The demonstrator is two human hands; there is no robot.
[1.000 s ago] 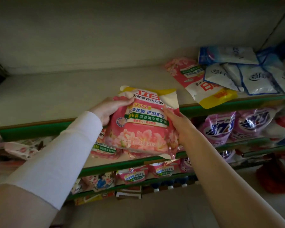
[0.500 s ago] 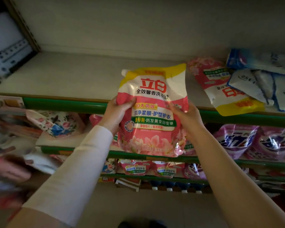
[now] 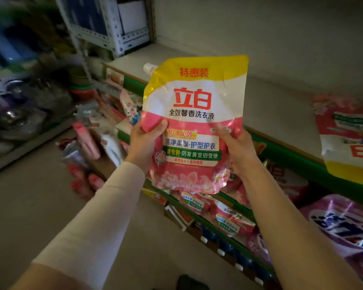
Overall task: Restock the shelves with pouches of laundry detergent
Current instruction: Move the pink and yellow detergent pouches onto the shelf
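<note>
Glossy pink-and-yellow detergent pouch [image 3: 194, 124], crinkled and flat with a white corner spout, stood upright in midair before the green-edged shelf [image 3: 285, 155]. Left hand [image 3: 145, 143] and right hand [image 3: 236, 147] each gripped a side, thumbs across its slick face.

Two hands [image 3: 144, 143] [image 3: 237, 149], one held pouch [image 3: 194, 114], and one lying pouch [image 3: 344, 139] on the top shelf [image 3: 270, 97].

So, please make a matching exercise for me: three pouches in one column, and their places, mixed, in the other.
Things
1. pouch with white cap
2. pink pouch at the right edge
3. purple pouch

Places
A. below the top shelf
B. upright, held by left hand and right hand
C. lying flat on the top shelf

Pairs: 1-B, 2-C, 3-A
</note>
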